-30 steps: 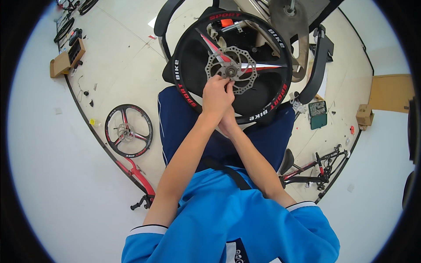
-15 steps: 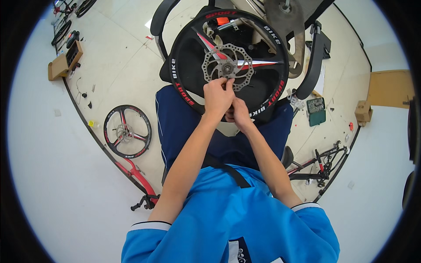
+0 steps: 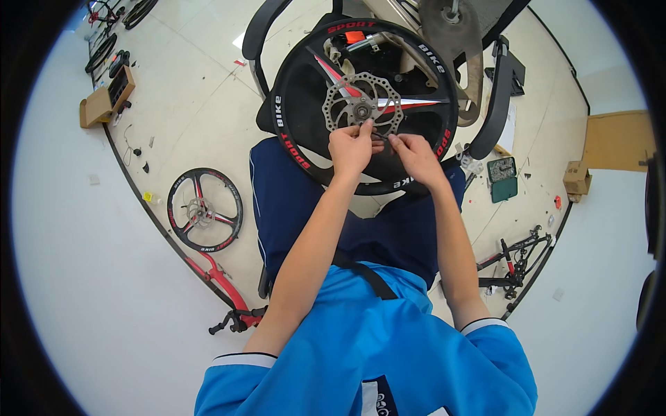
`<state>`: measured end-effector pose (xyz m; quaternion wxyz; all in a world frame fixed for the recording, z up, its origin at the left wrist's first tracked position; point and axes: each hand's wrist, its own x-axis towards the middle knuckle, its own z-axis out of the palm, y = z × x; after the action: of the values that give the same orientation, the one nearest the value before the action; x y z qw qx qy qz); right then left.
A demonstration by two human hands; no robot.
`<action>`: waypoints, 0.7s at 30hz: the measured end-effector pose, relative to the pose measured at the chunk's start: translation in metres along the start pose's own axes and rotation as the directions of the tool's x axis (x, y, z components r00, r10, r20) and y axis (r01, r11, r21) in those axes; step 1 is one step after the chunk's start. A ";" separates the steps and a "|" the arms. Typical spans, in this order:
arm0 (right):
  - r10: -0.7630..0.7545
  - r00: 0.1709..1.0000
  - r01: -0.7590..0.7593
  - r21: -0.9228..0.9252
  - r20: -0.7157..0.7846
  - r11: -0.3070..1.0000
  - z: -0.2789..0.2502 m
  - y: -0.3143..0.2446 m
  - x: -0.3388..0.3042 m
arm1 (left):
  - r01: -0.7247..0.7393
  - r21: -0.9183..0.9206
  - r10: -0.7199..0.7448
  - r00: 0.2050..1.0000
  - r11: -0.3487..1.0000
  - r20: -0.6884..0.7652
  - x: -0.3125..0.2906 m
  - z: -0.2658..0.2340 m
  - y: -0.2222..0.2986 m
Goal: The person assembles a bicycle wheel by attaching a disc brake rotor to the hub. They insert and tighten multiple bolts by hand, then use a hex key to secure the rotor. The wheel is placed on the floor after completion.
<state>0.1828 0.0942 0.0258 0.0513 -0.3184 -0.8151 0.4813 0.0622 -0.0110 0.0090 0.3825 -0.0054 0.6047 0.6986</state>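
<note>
Across my lap and the chair seat lies a three-spoke bicycle wheel (image 3: 281, 125) with a black rim and red and silver spokes. Its disc brake rotor (image 3: 388, 93) faces up around the hub (image 3: 361, 111). My left hand (image 3: 350, 149) pinches at the near side of the rotor, just below the hub; whatever its fingertips hold is hidden. A thin dark rod (image 3: 381, 134) runs from beside those fingers to my right hand (image 3: 416, 158), which grips its outer end over the wheel.
A black office chair with armrests (image 3: 496, 104) surrounds the wheel. Behind the spokes sit an orange item (image 3: 354, 35) and a metal tool (image 3: 364, 44). On the floor are another wheel (image 3: 239, 208), a red frame part (image 3: 225, 284), a dark bike frame (image 3: 510, 270) and a green case (image 3: 504, 189).
My right hand has moved right and slightly up, away from beneath my left wrist, and the thin rod now shows between the hands. My left hand stays near the hub.
</note>
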 end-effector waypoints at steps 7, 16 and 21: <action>0.145 0.989 -0.148 0.130 0.032 0.980 0.066 0.021 -0.017 | -0.247 0.733 0.207 0.967 0.634 0.147 0.008 -0.017 0.015; -0.041 0.996 -0.001 0.472 0.079 0.882 0.152 -0.025 -0.016 | -0.543 0.820 0.442 0.789 0.179 0.426 0.003 -0.028 0.028; -0.032 0.997 0.064 0.569 -0.067 0.820 0.181 -0.019 -0.011 | -0.599 0.797 0.443 0.735 0.071 0.513 0.008 -0.031 0.024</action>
<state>0.1117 -0.0541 -0.0526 0.1785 -0.2809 -0.6397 0.6928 0.0290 -0.0322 0.0173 0.0729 0.4812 0.8221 0.2956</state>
